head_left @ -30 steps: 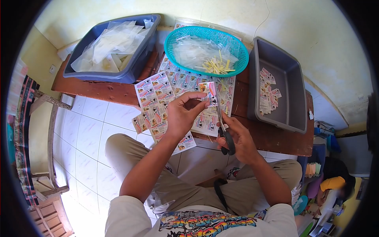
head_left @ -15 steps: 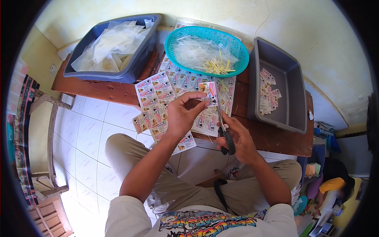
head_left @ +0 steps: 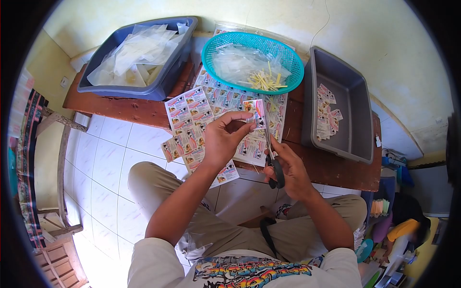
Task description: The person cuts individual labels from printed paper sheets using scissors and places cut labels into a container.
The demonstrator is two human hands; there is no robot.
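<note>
Between thumb and forefinger, my left hand (head_left: 225, 137) pinches a small printed label (head_left: 254, 110) above the bench. My right hand (head_left: 291, 168) has its fingers through the black handles of a pair of scissors (head_left: 275, 169). The scissor blades point up along the label's right edge and look nearly closed. Under and beside my hands lie uncut sheets of the same printed labels (head_left: 188, 111), some hanging over the bench's front edge. The label hides part of the sheets behind it.
A turquoise basket (head_left: 207, 65) holds clear plastic bags and thin yellowish strips. At the left stands a blue-grey tub (head_left: 158, 91) of plastic pouches. To the right, a grey tray (head_left: 355, 101) contains cut labels (head_left: 328, 115). All rest on a wooden bench (head_left: 345, 168). Another person (head_left: 403, 225) is at lower right.
The scissor blades have drawn closer together along the label's right edge. My left hand keeps its hold on the label, almost unmoved.
</note>
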